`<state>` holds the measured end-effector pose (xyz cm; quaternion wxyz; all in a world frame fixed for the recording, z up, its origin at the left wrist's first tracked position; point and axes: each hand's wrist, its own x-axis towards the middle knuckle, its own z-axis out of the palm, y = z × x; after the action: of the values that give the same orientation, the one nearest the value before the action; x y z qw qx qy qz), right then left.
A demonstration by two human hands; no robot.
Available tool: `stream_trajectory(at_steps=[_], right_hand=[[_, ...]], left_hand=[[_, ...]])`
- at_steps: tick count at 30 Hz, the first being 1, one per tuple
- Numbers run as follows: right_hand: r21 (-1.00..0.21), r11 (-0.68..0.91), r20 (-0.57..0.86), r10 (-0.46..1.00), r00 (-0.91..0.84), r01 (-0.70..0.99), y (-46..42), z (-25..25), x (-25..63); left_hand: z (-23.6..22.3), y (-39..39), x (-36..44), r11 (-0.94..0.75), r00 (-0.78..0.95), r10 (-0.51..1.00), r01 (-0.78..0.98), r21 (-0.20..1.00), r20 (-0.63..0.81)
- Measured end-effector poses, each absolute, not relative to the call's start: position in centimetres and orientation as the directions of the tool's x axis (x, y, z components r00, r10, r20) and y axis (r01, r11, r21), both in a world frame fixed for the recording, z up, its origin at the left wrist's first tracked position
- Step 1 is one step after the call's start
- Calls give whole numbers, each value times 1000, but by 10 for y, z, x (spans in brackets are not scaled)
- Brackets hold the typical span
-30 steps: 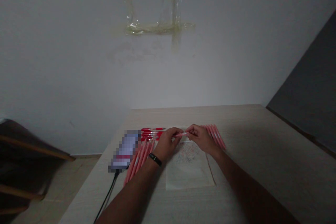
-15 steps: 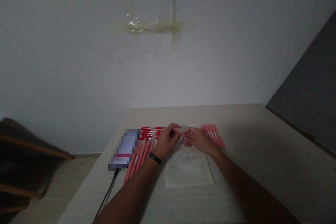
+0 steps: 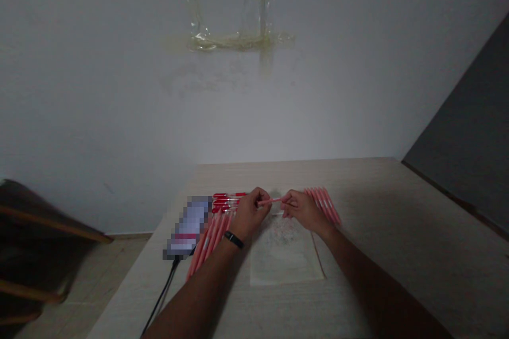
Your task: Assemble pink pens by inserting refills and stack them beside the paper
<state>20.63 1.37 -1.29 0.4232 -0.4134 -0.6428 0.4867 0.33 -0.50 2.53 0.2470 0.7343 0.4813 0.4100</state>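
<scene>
The person's left hand (image 3: 249,215) and right hand (image 3: 304,211) met over the middle of the light wood-grain surface (image 3: 401,259), and a slim pink plastic pen (image 3: 271,202) lay level in the air between them. The fingers (image 3: 264,199) of the left hand were closed on one end of it, while the fingers (image 3: 288,199) of the right hand were closed on the other, so the pen was gripped from both sides. Just left of the left fingers lay a tight row of red-topped pens (image 3: 227,202), and below that row, still left of the fingers, a slanted bunch of long pink pens (image 3: 209,244) ran down toward the near edge. Beyond the right fingers, a fan of similar pink pens (image 3: 324,205) lay close beside the right hand. Directly under the fingers was a pale, speckled sheet of paper (image 3: 284,257) - flat on the surface, its far edge partly hidden by the hands. Further left of the fingers sat a smartphone (image 3: 189,228), its screen pixelated, with a thin black cable (image 3: 162,288) trailing off the surface. A black wristband (image 3: 234,239) circled the left wrist.
</scene>
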Motion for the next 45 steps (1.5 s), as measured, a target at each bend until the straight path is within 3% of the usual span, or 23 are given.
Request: stream_trajectory(at_steps=[7, 15, 23, 33, 45], right_hand=[[-958, 239, 197, 950, -242, 156, 17, -11, 210], [-941, 278, 226, 940, -257, 191, 21, -16, 213], [-838, 386, 306, 918, -253, 387, 20, -11, 215], [-765, 477, 381, 877, -292, 432, 17, -8, 216], [-765, 454, 316, 883, -347, 457, 14, -11, 214]], left_hand=[[16, -1, 1, -392, 244, 920, 566, 725, 307], [6, 6, -4, -314, 149, 946, 638, 703, 288], [5, 4, -4, -263, 146, 963, 707, 657, 228], [-2, 7, -2, -220, 130, 975, 716, 662, 183], [-5, 7, 2, -250, 147, 967, 717, 651, 209]])
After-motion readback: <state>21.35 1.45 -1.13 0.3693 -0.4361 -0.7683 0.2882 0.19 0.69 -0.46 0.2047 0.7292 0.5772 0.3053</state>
